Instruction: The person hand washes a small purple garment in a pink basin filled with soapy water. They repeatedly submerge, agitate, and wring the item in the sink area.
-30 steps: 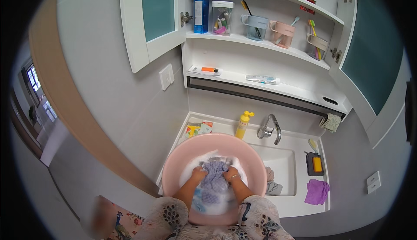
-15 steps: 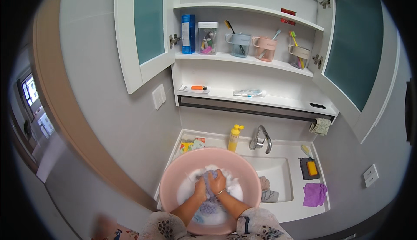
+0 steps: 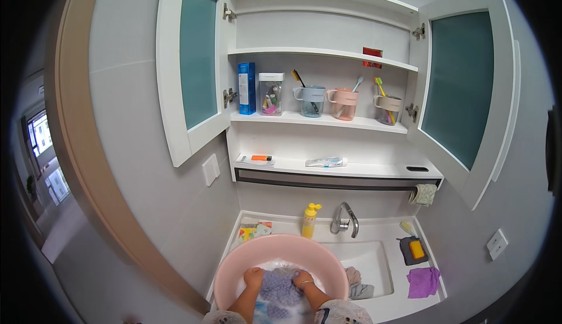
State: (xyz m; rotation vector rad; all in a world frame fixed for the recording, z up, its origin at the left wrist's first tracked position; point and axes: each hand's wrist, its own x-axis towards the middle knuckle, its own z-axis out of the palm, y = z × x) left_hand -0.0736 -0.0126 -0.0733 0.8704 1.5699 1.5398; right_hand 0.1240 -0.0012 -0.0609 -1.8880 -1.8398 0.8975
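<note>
A large pink basin holds white suds and wet laundry. Stretched between my hands inside it is a bluish-grey, textured piece of cloth. My left hand is closed on the cloth's left edge, and my right hand, with a bracelet at the wrist, grips its right edge. Light blue fabric shows lower in the suds. The lower part of the basin runs out of the picture.
The white sink on the right has grey and brownish cloths at its edge. Behind the basin stand a yellow bottle and a faucet. A purple cloth lies far right. Open cabinet doors flank shelves of cups.
My hands were together, bunching the cloth; now they are apart with it spread between them. The view has tilted up, so everything sits lower in the picture.
</note>
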